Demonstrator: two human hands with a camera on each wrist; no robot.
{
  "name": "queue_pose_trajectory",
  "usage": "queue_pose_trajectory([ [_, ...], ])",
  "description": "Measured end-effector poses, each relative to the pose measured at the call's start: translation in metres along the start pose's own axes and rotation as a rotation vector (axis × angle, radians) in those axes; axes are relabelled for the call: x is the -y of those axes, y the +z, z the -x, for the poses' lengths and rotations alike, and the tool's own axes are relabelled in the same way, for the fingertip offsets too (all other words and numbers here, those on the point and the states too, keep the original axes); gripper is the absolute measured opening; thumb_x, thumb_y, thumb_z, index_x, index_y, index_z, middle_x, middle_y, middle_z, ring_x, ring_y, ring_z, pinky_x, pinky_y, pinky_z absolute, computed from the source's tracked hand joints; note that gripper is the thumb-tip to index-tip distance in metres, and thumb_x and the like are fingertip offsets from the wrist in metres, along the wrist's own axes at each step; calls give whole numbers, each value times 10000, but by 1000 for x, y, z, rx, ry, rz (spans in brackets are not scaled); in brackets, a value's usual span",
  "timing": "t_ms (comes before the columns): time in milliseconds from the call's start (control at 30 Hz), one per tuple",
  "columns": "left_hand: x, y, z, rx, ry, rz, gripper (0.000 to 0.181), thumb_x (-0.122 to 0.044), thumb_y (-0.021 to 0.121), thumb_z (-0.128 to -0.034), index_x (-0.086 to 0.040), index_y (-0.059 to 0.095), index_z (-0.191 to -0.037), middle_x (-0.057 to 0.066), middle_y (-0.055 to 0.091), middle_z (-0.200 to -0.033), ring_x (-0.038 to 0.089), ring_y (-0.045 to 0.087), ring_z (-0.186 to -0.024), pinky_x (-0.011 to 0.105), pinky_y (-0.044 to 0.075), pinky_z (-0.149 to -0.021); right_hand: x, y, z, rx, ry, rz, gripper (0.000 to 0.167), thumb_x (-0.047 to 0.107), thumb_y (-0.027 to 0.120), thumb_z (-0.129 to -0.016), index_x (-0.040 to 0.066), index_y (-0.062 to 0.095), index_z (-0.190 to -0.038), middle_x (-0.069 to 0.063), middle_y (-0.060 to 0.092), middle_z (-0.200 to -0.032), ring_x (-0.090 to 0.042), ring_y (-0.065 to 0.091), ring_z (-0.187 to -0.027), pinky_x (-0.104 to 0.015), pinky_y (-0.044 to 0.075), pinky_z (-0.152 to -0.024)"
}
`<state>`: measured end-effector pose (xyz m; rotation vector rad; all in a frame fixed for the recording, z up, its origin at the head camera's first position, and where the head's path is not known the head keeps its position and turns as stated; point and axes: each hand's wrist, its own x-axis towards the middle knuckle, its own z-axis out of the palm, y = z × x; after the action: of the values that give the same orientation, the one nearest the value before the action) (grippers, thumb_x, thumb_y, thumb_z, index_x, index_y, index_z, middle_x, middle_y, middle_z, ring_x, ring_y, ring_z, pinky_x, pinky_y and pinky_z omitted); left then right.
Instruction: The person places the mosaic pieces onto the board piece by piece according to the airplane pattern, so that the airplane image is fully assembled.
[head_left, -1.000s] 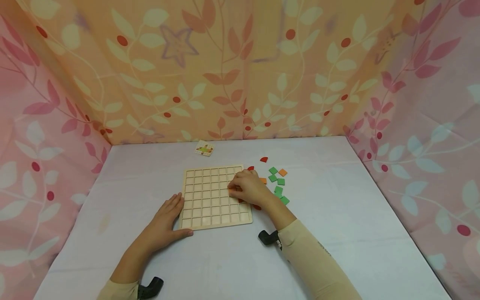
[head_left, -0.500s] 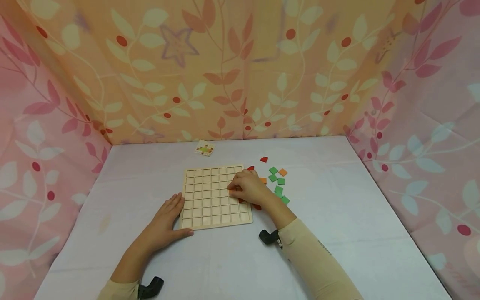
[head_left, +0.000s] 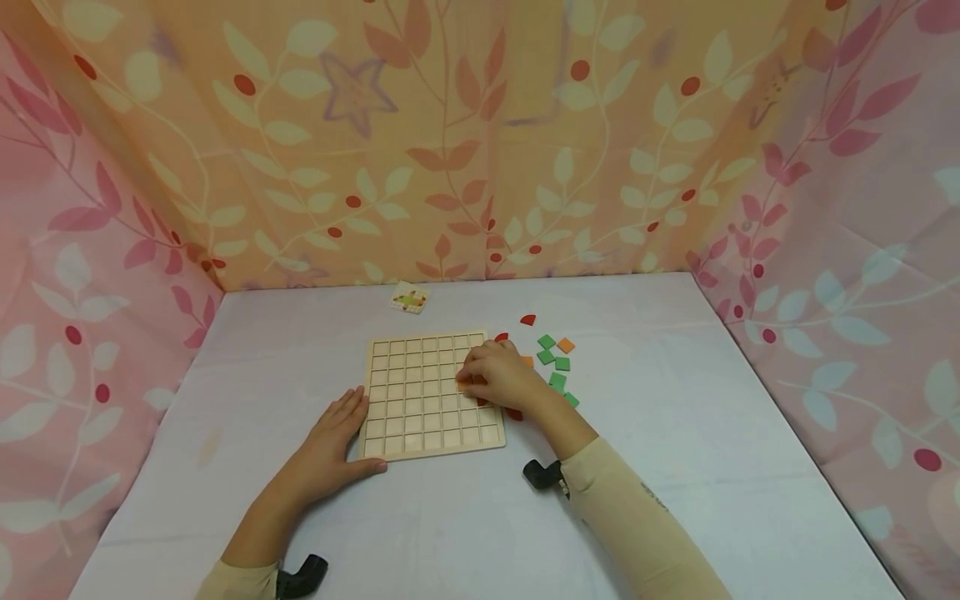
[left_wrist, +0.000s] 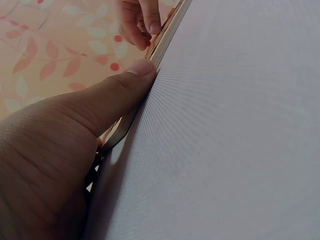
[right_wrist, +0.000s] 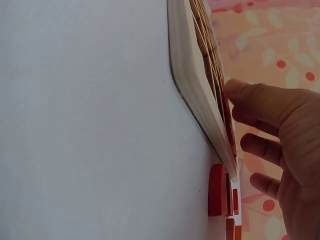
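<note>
A light wooden board with a square grid [head_left: 412, 406] lies on the white table. Flat against its left side rests my left hand [head_left: 322, 454], fingers straight and thumb along the near edge; in the left wrist view the thumb [left_wrist: 115, 95] presses that edge. My right hand [head_left: 498, 375] is over the board's right part, bent fingertips touching an orange piece [head_left: 462, 386] in the grid. A red piece [head_left: 482, 402] shows beneath this hand. Seen from the right wrist, the right hand [right_wrist: 280, 130] has its thumb at the red pieces on the board. Its palm hides other cells.
Several green pieces [head_left: 562, 363], an orange piece [head_left: 566, 344] and a red piece [head_left: 528, 319] lie right of the board. Behind the board is a small patterned card [head_left: 409, 297]. Flowered cloth [head_left: 480, 150] stands around the table's back and sides.
My right hand and forearm have shifted very slightly to the right, and more of the orange piece shows under the fingertips. The left hand has stayed in place.
</note>
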<state>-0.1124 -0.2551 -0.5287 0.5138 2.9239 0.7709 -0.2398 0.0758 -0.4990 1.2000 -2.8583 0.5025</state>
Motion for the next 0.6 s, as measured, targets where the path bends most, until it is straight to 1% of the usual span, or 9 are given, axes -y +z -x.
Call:
queue_pose_trajectory([
  [100,1,0,0,-16,16,-8,1182,-647,795,-777,35,276,-1591,179,171,-1703,387,123,-1577,515,128,-1271,1,-4,1,-5,-16,-12,219,368,759,-935,267,795,-1125,104,692,-1154,-159,570,-1178,-449,377,-1063],
  [200,1,1,1,-26,18,-7,1179,-642,801,-774,37,286,-1588,181,183,-1700,388,135,-1575,515,135,-1269,2,-9,2,-11,-23,-15,226,353,748,-946,255,791,-1146,96,697,-1172,-165,576,-1190,-463,376,-1081],
  [400,2,1,0,1,0,-1,1192,-653,795,-773,21,263,-1600,161,156,-1709,369,107,-1584,507,116,-1279,4,-25,7,-34,-1,-49,245,341,764,-935,224,792,-1148,89,704,-1179,-160,583,-1163,-468,368,-1102],
  [533,2,1,0,9,-6,1,1196,-656,793,-773,6,250,-1607,150,142,-1714,358,98,-1587,498,107,-1283,0,-37,15,-60,10,-72,254,308,773,-929,196,787,-1156,74,701,-1186,-177,586,-1177,-482,364,-1109],
  [600,2,1,0,10,-8,2,1197,-654,797,-771,5,250,-1608,147,141,-1715,354,99,-1588,499,108,-1282,-3,-42,20,-71,16,-77,251,290,772,-931,198,784,-1164,74,700,-1185,-177,592,-1189,-484,365,-1107],
])
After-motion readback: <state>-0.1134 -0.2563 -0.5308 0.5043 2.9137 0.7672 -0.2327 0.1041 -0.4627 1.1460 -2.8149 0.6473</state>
